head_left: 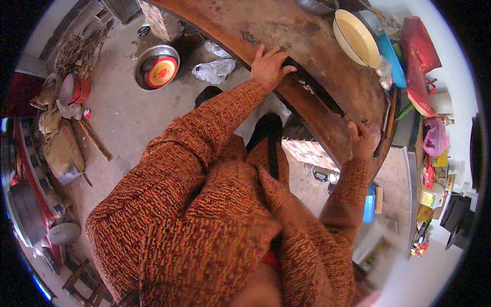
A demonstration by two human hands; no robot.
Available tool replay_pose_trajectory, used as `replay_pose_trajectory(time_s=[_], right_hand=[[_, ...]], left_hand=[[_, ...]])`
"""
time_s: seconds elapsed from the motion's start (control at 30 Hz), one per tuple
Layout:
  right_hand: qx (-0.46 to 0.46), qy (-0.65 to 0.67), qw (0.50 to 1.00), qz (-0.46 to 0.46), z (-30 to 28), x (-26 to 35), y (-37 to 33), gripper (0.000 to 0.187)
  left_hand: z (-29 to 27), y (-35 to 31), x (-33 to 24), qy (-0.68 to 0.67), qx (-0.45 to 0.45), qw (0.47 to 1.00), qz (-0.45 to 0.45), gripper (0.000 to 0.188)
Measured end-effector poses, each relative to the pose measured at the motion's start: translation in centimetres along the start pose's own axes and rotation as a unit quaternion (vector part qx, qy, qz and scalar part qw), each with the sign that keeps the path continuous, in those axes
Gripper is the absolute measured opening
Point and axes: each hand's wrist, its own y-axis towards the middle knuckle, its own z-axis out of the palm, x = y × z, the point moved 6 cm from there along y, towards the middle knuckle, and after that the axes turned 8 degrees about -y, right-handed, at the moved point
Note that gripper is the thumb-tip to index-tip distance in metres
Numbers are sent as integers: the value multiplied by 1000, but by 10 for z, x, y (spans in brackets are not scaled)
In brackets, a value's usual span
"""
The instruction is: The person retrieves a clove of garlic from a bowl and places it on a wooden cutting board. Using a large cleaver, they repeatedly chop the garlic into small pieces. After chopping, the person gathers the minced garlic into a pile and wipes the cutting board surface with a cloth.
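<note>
At one o'clock on the counter, a dark strip is seemingly steadied at both ends: left hand spread, clasping nothing, at twelve; right hand curled at three, grip unclear.

Grey floor, white wall at right, brown worktop above tile-patterned supports

On the brown table the left hand spreads its fingers at one end of a long dark blade – the right hand curls round the other, small white bits between them – while a metal basin sits on the floor near a clear plastic bag
</note>
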Motion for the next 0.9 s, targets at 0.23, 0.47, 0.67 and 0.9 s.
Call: replay_pose_trajectory(time_s=[0.23,0.47,0.67,0.9], right_hand=[[42,22,997,66,4,11,-30,39],[13,6,998,60,-7,12,-35,36],[13,32,998,57,12,-9,-22,35],[-129,-64,982,-120,5,-17,15,38]], left_hand=[[1,-3,7,1,7,1000,11,46],[0,-3,8,-18,28,999,17,41],[0,-3,5,-17,12,1000,21,42],[1,-1,3,3,12,1000,12,49]])
